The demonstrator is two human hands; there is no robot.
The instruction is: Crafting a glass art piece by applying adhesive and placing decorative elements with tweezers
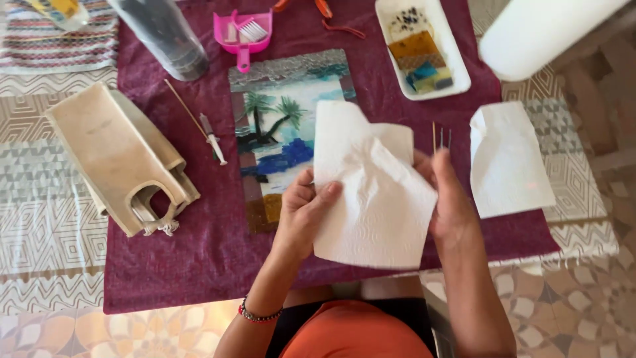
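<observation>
Worktop (pixel 53 219) under a geometric-patterned cloth, overlaid by a maroon towel (pixel 199 258); patterned tiled floor at lower right of frame.

Centre: white paper towel (pixel 371 199), creased, held up over the towel's near edge, covering the right side of a glass mosaic panel (pixel 278 132) showing palm trees and blue water. Left hand (pixel 301 212): thumb and fingers pinching the sheet's left edge. Right hand (pixel 450 199): closed on the right edge, gripping thin needle-like tools (pixel 440 138) as well.

Right of centre: second paper towel (pixel 507 159), lying flat. Upper right: white tray (pixel 457 73) of coloured glass bits. Upper centre: pink mini dustpan and brush (pixel 244 32). Left: beige folded holder (pixel 119 159); beside it a syringe (pixel 213 139) and wooden stick (pixel 184 106).

Progress, judged: picture largely filled in; wiping apparently in hand.
</observation>
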